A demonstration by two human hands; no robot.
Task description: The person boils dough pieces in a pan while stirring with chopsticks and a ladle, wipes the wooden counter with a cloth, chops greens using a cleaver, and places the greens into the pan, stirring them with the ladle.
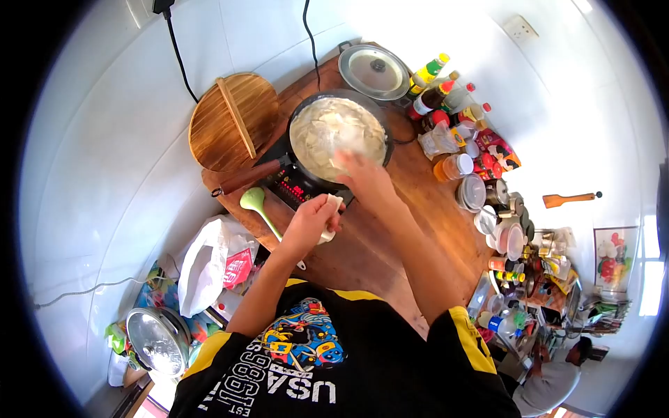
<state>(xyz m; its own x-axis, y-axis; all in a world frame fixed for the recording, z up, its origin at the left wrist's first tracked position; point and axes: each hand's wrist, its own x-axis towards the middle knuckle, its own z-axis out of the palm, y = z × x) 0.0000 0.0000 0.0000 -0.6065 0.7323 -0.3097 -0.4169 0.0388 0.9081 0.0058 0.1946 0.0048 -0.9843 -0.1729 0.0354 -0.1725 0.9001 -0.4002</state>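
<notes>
My left hand [315, 221] is closed around a piece of white dough [327, 237], just below the near edge of the wok. Over the near rim, my right hand [364, 180] reaches toward the food; its fingertips are smeared by motion, so whether they hold anything is unclear. The dark wok [296, 115] sits on an induction cooktop [289, 187] with lit red marks. Pale, flat dough pieces [334, 132] crowd its cloudy contents. Its brown handle [251, 177] points left. A light green ladle [254, 200] lies beside the cooktop, near my left wrist.
A round wooden lid [226, 118] leans at the back left, a glass lid [376, 73] at the back. Bottles [432, 97] and jars [456, 166] line the wooden table's [432, 230] right edge. White bags [205, 268] hang at left. Another person [550, 386] is at far lower right.
</notes>
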